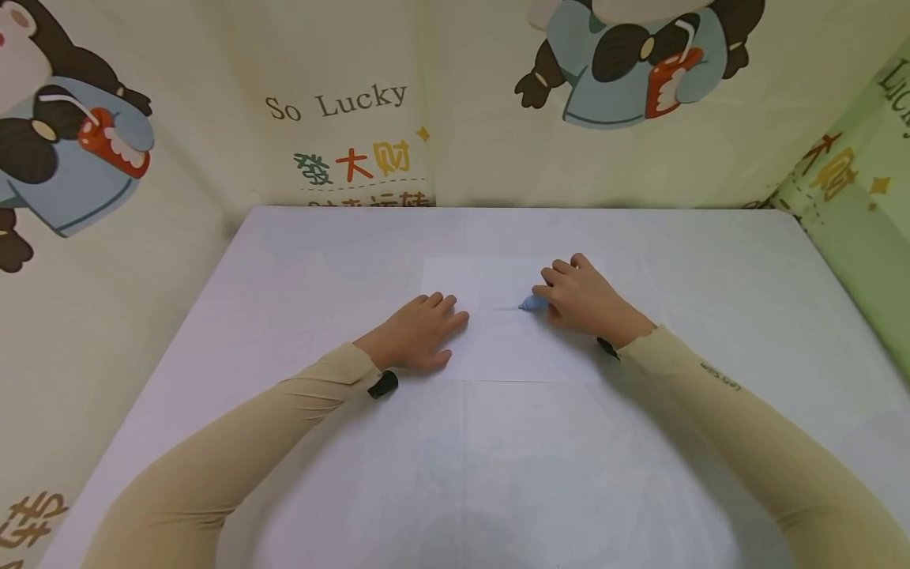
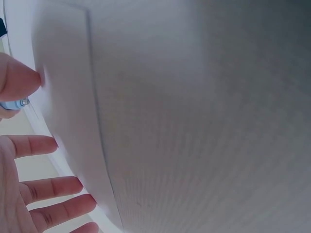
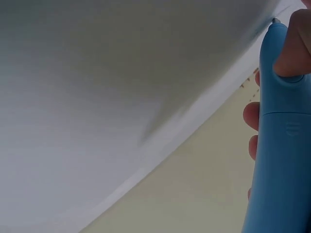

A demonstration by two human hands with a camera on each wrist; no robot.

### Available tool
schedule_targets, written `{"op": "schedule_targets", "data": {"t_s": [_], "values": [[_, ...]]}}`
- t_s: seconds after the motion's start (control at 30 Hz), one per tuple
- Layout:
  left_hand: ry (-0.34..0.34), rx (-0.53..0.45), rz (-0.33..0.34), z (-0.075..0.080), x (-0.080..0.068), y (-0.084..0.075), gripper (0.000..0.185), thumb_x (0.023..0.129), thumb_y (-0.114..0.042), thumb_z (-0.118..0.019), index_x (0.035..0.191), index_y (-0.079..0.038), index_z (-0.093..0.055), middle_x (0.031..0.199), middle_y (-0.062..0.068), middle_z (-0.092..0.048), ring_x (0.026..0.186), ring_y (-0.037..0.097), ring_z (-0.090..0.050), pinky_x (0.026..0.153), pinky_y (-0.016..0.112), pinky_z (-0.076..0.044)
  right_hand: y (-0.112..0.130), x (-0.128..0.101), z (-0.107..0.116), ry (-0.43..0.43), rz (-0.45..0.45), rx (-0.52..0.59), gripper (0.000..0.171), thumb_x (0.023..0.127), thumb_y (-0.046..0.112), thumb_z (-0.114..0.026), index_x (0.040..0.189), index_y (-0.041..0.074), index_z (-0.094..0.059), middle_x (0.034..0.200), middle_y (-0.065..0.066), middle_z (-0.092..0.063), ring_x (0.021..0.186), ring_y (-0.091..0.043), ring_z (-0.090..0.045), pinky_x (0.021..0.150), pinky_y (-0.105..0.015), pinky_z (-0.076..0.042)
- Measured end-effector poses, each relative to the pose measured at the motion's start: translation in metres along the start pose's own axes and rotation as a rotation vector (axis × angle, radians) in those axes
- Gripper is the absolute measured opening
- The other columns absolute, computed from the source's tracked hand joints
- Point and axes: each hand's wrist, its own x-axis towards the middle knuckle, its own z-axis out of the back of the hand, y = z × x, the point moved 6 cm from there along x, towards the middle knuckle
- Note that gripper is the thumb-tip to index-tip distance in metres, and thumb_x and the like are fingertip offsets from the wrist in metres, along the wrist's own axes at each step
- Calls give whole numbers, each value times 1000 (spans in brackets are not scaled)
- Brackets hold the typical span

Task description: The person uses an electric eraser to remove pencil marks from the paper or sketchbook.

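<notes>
A white sheet of paper (image 1: 512, 348) lies in the middle of the white table (image 1: 284, 261). My left hand (image 1: 421, 332) rests flat on the sheet's left edge, fingers straight; its fingers (image 2: 43, 199) show spread in the left wrist view. My right hand (image 1: 583, 296) grips a light blue pen (image 1: 532, 303) with its tip down on the paper, beside a faint blue line (image 1: 506, 308). In the right wrist view the blue pen (image 3: 282, 145) fills the right side, a fingertip (image 3: 294, 46) pressed near its tip.
Cream cloth with cartoon figures and the words "So Lucky" (image 1: 334, 103) hangs behind the table. A green cloth panel (image 1: 860, 229) borders the right side. Tan sleeves cover both forearms.
</notes>
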Motion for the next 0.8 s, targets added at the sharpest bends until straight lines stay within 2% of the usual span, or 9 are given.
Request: {"op": "schedule_targets", "data": {"t_s": [0.33, 0.63, 0.8], "values": [[6, 0, -5, -1, 0, 0, 47, 85, -35, -54, 125, -12, -46, 118, 13, -52, 102, 27, -51, 91, 41, -45, 3, 0, -1, -7, 16, 11, 16, 63, 2, -65, 76, 9, -61, 67, -6, -49, 63, -23, -47, 66, -40, -41], [17, -2, -4, -1, 1, -1, 47, 85, -35, -53, 125, -12, -46, 117, 12, -52, 101, 26, -51, 90, 41, -45, 1, -2, 0, -7, -9, 12, 16, 61, 1, -65, 74, 9, -61, 66, -5, -48, 62, -23, -46, 64, -40, -40], [10, 4, 4, -2, 1, 0, 47, 84, -34, -54, 125, -12, -46, 116, 12, -52, 100, 26, -52, 90, 41, -45, 1, 0, -1, 9, 0, 16, 15, 63, 2, -65, 75, 9, -61, 67, -6, -49, 64, -24, -47, 67, -41, -40]]}}
